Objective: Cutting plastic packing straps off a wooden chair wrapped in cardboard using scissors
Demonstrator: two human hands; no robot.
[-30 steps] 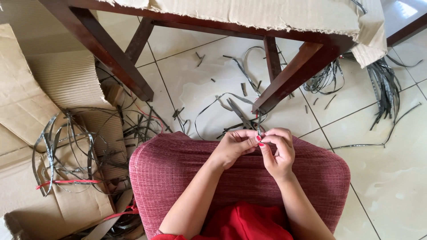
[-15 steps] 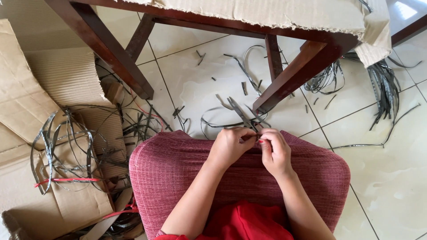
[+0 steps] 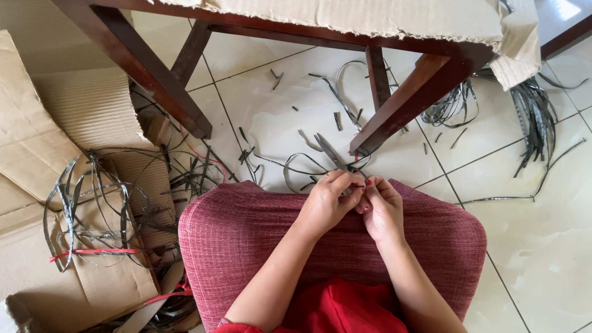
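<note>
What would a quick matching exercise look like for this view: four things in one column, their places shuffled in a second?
Things:
1. grey strip
2. tied bundle
3. table leg
4. torn cardboard

Places:
A. on the tabletop
B. pinched between left hand and right hand
C. on flat cardboard, far left
D. standing on the tiles ahead of the hands

Pairs: 1-B, 2-C, 3-D, 4-A

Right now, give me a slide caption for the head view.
Both hands, left hand and right hand, pinch grey strips over a red cushion.
</note>
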